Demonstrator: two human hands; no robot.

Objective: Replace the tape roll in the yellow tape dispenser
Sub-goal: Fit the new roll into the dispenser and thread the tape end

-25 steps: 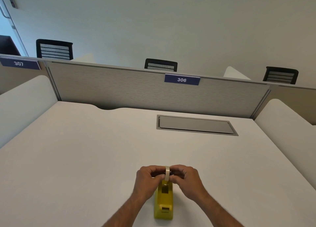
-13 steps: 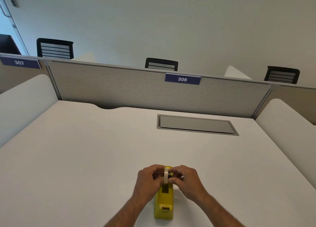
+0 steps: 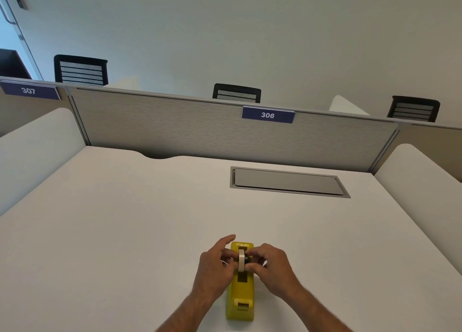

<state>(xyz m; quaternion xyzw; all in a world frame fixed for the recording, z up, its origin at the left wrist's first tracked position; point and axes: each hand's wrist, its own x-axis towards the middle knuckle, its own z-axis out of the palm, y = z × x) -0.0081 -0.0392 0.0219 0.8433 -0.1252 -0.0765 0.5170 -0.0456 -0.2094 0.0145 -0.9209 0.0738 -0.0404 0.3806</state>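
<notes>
The yellow tape dispenser (image 3: pixel 241 291) stands on the white desk (image 3: pixel 125 231) near its front edge, cutter end toward me. A pale tape roll (image 3: pixel 241 260) on a dark core stands upright in the dispenser's slot, seen edge-on. My left hand (image 3: pixel 215 269) pinches the roll from the left, index finger raised and stretched out. My right hand (image 3: pixel 273 269) pinches the core from the right. The lower part of the roll is hidden inside the dispenser body.
A grey cable hatch (image 3: pixel 287 181) is set flush into the desk behind the dispenser. A grey partition (image 3: pixel 200 129) labelled 306 closes the back, with white side screens left and right. Black chair backs (image 3: pixel 236 93) show beyond it.
Both hands have lowered the tape roll from above the dispenser down into its slot. My left index finger has lifted off and points outward.
</notes>
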